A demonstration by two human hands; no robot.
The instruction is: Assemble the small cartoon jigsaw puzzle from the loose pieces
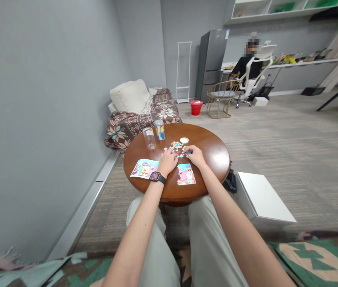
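We rest our left hand (167,162) and right hand (195,156) on a round wooden table (207,147), with a loose cluster of multicoloured jigsaw pieces (176,148) directly ahead of them. The right fingertips (188,151) reach the cluster's edge. Both hands are slightly curved, and we cannot tell whether either one grips a piece. A SpongeBob picture card (144,168) lies just beside the left hand, and a Patrick Star picture card (186,174) lies below the gap between the hands. Beyond the pieces stand a small white lid (184,140), a clear drinking glass (149,138) and a drink can (159,129).
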